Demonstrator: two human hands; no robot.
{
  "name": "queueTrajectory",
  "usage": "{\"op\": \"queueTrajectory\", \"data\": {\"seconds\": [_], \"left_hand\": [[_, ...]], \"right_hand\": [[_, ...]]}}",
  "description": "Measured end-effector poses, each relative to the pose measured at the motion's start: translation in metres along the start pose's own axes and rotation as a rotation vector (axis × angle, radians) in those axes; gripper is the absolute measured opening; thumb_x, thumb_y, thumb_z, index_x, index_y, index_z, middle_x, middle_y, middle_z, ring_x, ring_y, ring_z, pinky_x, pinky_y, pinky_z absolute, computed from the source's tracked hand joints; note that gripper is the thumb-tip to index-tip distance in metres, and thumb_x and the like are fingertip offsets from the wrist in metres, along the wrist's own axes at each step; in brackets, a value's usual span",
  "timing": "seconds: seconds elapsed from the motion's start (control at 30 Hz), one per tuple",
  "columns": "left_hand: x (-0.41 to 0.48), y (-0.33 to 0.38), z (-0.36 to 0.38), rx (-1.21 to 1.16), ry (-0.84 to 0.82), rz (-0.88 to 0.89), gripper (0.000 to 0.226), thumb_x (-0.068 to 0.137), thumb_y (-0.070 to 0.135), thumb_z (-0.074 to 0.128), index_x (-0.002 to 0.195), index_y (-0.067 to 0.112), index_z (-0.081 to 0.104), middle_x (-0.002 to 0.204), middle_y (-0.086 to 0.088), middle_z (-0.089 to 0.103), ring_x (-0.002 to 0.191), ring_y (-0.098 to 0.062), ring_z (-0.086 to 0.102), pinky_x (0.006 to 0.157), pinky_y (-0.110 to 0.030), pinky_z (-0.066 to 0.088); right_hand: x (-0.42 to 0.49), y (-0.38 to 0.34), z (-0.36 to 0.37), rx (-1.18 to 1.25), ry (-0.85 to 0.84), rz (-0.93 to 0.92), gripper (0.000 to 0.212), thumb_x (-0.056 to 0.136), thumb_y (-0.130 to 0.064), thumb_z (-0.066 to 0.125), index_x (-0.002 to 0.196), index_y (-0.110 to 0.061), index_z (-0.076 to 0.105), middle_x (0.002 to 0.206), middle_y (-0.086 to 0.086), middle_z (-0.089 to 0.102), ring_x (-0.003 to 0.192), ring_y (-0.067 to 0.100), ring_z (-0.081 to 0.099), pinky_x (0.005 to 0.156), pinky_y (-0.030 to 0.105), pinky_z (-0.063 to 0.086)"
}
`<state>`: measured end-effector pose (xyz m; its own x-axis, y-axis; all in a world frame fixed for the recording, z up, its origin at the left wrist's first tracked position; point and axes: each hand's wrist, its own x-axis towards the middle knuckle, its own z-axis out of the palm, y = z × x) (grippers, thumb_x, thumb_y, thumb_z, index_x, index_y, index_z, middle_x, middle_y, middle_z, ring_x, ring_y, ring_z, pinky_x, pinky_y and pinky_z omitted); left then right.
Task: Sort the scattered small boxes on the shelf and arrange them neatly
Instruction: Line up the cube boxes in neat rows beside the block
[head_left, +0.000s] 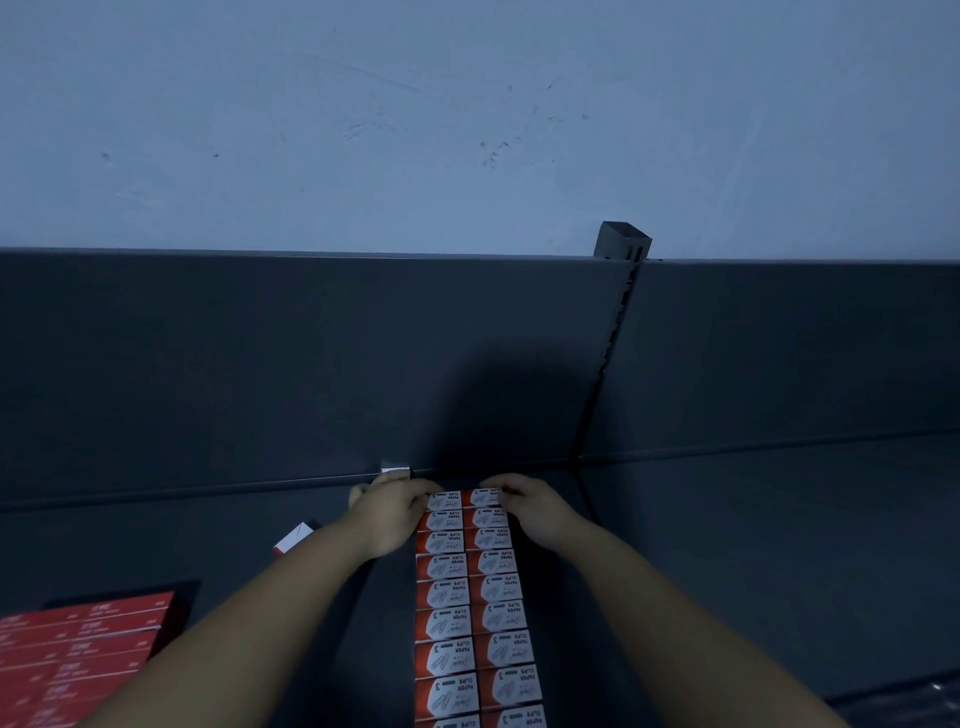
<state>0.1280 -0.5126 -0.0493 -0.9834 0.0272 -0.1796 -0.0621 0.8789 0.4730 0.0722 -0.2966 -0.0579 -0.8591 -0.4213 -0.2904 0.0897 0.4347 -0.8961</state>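
Centre-bottom of frame: paper clip boxes (475, 597) in two tight columns on the shelf (727, 545). Your left hand (395, 512) and right hand (524, 506) curl onto the far-end boxes, probably pinching them; the light is dim. Loose box (293, 538) lies left of them.

Red-and-white paper-clip boxes (475, 597) lie flat, labels up, in two tight touching columns running from under the fingers (423, 498) back toward the person, one loose box (294, 537) askew to their left, a stray box (395, 471) just beyond them.
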Motion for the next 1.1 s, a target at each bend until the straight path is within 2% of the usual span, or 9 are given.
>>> {"op": "queueTrajectory", "data": {"seconds": [0.3, 0.5, 0.67, 0.73, 0.8, 0.87, 0.93, 1.03, 1.1], "left_hand": [[0.000, 0.001, -0.003, -0.025, -0.049, -0.023, 0.037, 0.104, 0.048, 0.025, 0.134, 0.054, 0.047, 0.113, 0.025, 0.043, 0.139, -0.013, 0.024, 0.108, -0.040, 0.012], [-0.001, 0.002, -0.003, -0.040, -0.047, -0.027, 0.036, 0.105, 0.041, 0.027, 0.131, 0.054, 0.049, 0.105, 0.026, 0.047, 0.137, -0.013, 0.026, 0.108, -0.038, 0.011], [-0.002, 0.000, -0.003, -0.035, -0.062, -0.014, 0.040, 0.107, 0.032, 0.026, 0.140, 0.046, 0.043, 0.125, 0.020, 0.047, 0.140, -0.014, 0.023, 0.114, -0.038, 0.011], [-0.001, -0.007, -0.002, -0.029, -0.047, 0.021, 0.044, 0.106, 0.023, 0.029, 0.145, 0.040, 0.038, 0.137, 0.013, 0.048, 0.141, -0.015, 0.028, 0.118, -0.040, 0.016], [0.000, -0.013, 0.000, -0.091, -0.026, 0.052, 0.051, 0.103, 0.010, 0.034, 0.148, 0.033, 0.037, 0.141, 0.011, 0.049, 0.138, -0.013, 0.037, 0.117, -0.035, 0.025], [0.000, -0.019, -0.001, -0.178, 0.003, 0.049, 0.055, 0.099, 0.002, 0.035, 0.146, 0.031, 0.041, 0.137, 0.009, 0.054, 0.130, -0.012, 0.048, 0.114, -0.029, 0.033], [-0.001, -0.024, -0.003, -0.204, 0.044, 0.047, 0.057, 0.097, 0.000, 0.035, 0.141, 0.035, 0.046, 0.126, 0.007, 0.063, 0.121, -0.011, 0.056, 0.111, -0.029, 0.037], [-0.005, -0.026, -0.010, -0.072, 0.082, 0.027, 0.048, 0.100, 0.012, 0.040, 0.142, 0.035, 0.044, 0.129, 0.013, 0.058, 0.128, -0.005, 0.046, 0.120, -0.034, 0.014], [-0.010, -0.027, -0.015, 0.004, 0.093, 0.002, 0.045, 0.101, 0.026, 0.045, 0.145, 0.033, 0.039, 0.135, 0.013, 0.053, 0.135, -0.006, 0.038, 0.118, -0.035, 0.004]], "right_hand": [[0.000, 0.000, 0.000, -0.034, -0.005, -0.002, 0.025, 0.104, -0.015, 0.046, 0.125, -0.014, 0.060, 0.117, -0.001, 0.062, 0.109, 0.012, 0.057, 0.080, 0.010, 0.046], [-0.001, 0.001, -0.001, -0.052, -0.006, 0.006, 0.028, 0.105, -0.015, 0.045, 0.129, -0.014, 0.059, 0.120, -0.002, 0.061, 0.110, 0.010, 0.057, 0.079, 0.008, 0.045], [-0.002, 0.001, -0.002, -0.070, -0.010, 0.017, 0.034, 0.105, -0.018, 0.047, 0.138, -0.017, 0.052, 0.124, -0.003, 0.057, 0.114, 0.010, 0.054, 0.077, 0.008, 0.044], [-0.002, 0.000, -0.002, -0.081, -0.007, 0.021, 0.035, 0.105, -0.019, 0.047, 0.140, -0.017, 0.050, 0.126, -0.002, 0.056, 0.113, 0.010, 0.054, 0.075, 0.008, 0.044], [-0.002, -0.001, -0.003, -0.090, -0.011, 0.024, 0.035, 0.105, -0.020, 0.047, 0.140, -0.016, 0.050, 0.130, 0.000, 0.057, 0.113, 0.010, 0.053, 0.075, 0.007, 0.043], [-0.002, -0.003, -0.003, -0.098, -0.011, 0.023, 0.035, 0.105, -0.021, 0.047, 0.139, -0.015, 0.051, 0.130, 0.000, 0.056, 0.114, 0.010, 0.052, 0.076, 0.007, 0.042], [-0.004, -0.005, -0.005, -0.109, -0.003, 0.022, 0.034, 0.105, -0.021, 0.046, 0.138, -0.015, 0.052, 0.129, -0.001, 0.057, 0.113, 0.010, 0.052, 0.076, 0.007, 0.041], [-0.006, -0.009, -0.007, -0.145, 0.017, 0.007, 0.034, 0.103, -0.024, 0.050, 0.136, -0.017, 0.054, 0.134, 0.003, 0.057, 0.116, 0.011, 0.053, 0.084, 0.012, 0.042], [-0.007, -0.013, -0.006, -0.197, 0.031, -0.009, 0.036, 0.102, -0.026, 0.052, 0.138, -0.018, 0.052, 0.137, 0.003, 0.055, 0.118, 0.012, 0.052, 0.092, 0.018, 0.042]]}}
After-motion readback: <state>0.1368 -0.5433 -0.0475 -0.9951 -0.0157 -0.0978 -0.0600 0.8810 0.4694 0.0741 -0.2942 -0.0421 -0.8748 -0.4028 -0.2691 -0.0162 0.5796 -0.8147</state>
